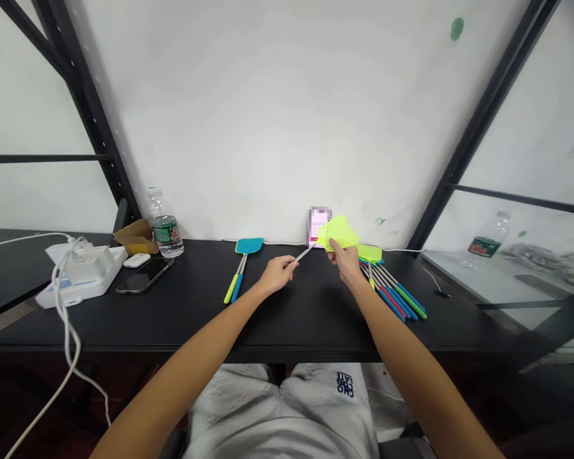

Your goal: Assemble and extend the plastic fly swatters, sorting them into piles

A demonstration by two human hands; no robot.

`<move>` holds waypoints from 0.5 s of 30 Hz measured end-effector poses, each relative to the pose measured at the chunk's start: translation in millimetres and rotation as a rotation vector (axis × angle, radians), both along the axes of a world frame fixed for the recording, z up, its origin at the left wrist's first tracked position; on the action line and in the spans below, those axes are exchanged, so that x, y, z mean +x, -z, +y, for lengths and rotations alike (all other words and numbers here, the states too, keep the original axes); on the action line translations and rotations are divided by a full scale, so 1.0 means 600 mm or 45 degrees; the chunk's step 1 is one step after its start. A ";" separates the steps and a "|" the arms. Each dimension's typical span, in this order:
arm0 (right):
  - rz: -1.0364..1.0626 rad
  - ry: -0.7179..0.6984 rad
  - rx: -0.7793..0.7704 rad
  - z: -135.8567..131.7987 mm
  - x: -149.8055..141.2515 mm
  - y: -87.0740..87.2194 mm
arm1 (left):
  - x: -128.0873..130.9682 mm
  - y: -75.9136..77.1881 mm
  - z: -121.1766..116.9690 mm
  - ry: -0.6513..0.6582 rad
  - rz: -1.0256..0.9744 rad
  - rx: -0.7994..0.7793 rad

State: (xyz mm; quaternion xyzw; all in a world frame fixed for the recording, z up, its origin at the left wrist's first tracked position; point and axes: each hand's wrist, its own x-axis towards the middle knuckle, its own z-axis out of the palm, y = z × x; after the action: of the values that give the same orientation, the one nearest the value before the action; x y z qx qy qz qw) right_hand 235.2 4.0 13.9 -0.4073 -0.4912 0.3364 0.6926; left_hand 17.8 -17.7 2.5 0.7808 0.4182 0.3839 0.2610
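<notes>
Our left hand [277, 275] and right hand [345, 260] grip a yellow fly swatter [340, 232]; two swatters [240, 279] seem done, the bundle [398, 294] nearer the desk's [196, 319] right edge seemingly pending.

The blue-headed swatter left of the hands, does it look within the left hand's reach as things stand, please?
Probably yes: the blue-headed swatter lies uncovered, close beside the left hand. That hand, though, grips the metal rod of the yellow swatter, so it would likely need freeing first.

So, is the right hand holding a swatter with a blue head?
No, the right hand holds a yellow-green swatter head, and the left hand grips the thin silvery rod leading to it.
</notes>
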 end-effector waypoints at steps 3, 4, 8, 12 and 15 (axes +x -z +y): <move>-0.023 0.014 0.018 -0.001 0.000 0.000 | -0.001 -0.001 -0.002 -0.003 0.014 0.017; -0.033 0.025 0.027 -0.001 -0.001 0.000 | -0.001 -0.001 -0.002 -0.004 0.021 0.020; -0.094 0.083 0.042 0.000 0.000 0.002 | -0.001 -0.003 -0.005 -0.019 0.048 0.024; -0.138 0.111 0.050 0.004 0.003 0.006 | -0.001 -0.003 -0.005 -0.028 0.056 0.036; -0.139 0.090 0.055 0.005 0.004 0.007 | -0.002 -0.003 -0.005 -0.025 0.056 0.031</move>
State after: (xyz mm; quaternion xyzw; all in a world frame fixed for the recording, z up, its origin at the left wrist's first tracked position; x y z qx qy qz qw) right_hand 237.7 6.8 9.8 -0.4269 -0.5207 0.2783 0.6850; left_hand 16.8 -20.8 4.4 0.7880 0.4268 0.3743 0.2382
